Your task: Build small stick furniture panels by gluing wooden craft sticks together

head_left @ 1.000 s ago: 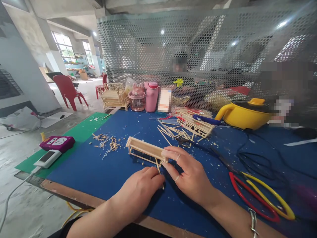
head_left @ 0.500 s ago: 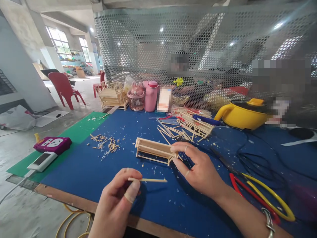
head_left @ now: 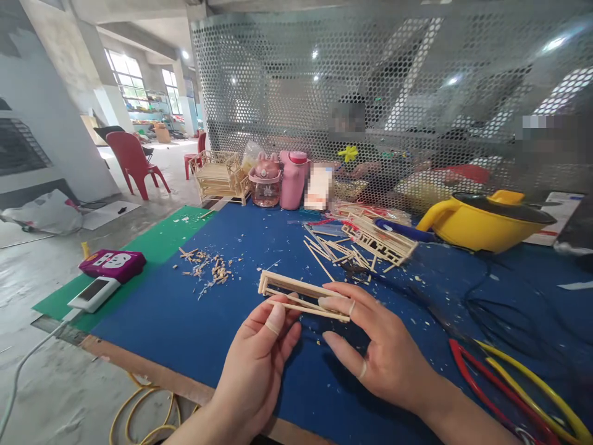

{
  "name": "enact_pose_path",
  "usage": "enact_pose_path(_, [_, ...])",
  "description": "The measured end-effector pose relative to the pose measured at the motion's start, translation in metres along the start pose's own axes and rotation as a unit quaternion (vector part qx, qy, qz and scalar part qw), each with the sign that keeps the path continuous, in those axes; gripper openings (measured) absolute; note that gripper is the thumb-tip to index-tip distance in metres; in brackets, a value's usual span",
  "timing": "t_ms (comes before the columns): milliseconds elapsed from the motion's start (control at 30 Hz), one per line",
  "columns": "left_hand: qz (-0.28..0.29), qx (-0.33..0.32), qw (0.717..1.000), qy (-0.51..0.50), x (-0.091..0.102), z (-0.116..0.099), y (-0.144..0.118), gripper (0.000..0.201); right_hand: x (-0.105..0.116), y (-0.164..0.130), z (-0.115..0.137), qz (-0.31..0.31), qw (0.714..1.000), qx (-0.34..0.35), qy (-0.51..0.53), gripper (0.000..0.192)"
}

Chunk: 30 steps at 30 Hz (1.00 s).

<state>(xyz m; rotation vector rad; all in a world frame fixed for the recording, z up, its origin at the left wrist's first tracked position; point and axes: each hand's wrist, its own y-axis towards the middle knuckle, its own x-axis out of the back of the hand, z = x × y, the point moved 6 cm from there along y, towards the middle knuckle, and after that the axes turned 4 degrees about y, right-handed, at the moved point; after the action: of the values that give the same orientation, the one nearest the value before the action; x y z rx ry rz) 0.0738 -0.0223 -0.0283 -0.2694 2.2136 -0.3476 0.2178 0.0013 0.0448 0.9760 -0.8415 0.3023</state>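
The left hand (head_left: 259, 364) and the right hand (head_left: 380, 352) are both holding a small wooden stick frame (head_left: 301, 296) just above the blue mat (head_left: 185, 315) of the bench, near its front edge. The frame's long axis is running left to right, tilting slightly down toward the right, with its left end pointing at a scatter of wood chips (head_left: 208, 269). The left hand's grip is closing on the frame's lower rail, thumb on top and fingers beneath; the right hand's grip is pinching the frame's right end between thumb and forefinger, its other fingers spreading loose. Whether the left hand is also carrying a separate loose stick cannot be told.

Bare mat is lying open to the left of the frame and in front of it, up to the bench's wooden front edge. Behind the frame a pile of sticks (head_left: 333, 250) and another stick frame (head_left: 384, 241) are crowding the middle. Red and yellow cables (head_left: 509, 383) are looping at the right. A yellow pot (head_left: 486, 222) is standing well apart at the back right, a pink bottle (head_left: 293, 180) at the back.
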Motion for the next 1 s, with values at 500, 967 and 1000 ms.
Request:
enact_pose_path(500, [-0.004, 0.004, 0.998, -0.066, -0.003, -0.005, 0.002, 0.024, 0.007, 0.003, 0.011, -0.12, 0.991, 0.013, -0.051, 0.014])
enact_pose_path(967, [-0.069, -0.02, 0.996, -0.044, 0.007, -0.017, 0.0, 0.03, 0.002, 0.004, 0.02, -0.125, 0.991, 0.014, -0.041, 0.013])
enact_pose_path(1000, [-0.068, -0.022, 0.996, -0.045, 0.007, -0.017, -0.001, 0.029, 0.001, 0.004, 0.021, -0.128, 0.991, 0.009, -0.045, 0.012])
